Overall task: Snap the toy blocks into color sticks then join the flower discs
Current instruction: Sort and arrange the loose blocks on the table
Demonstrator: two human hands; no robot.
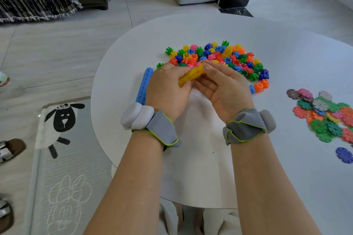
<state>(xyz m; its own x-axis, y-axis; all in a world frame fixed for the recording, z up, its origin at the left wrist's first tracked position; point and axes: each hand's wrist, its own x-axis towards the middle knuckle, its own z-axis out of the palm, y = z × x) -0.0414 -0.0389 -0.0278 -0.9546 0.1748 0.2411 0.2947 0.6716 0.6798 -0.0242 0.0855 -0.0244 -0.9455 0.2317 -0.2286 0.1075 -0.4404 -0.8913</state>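
- Progress from my end: one blue stick (144, 86) looks finished, lying on the white table (191, 30) at 9 o'clock of the hands.
- The yellow stick (192, 76) is mid-build. The left hand (168, 86) is wrapped round it, and the right hand (223, 89) pinches its far end, thumb on top.
- Loads left, I reckon: the block pile (219, 57) at 12 o'clock is knobbly glossy plastic in mixed colours.
- The flower discs (324, 110) at 3 o'clock are flat with notched edges, all loose and not joined yet.
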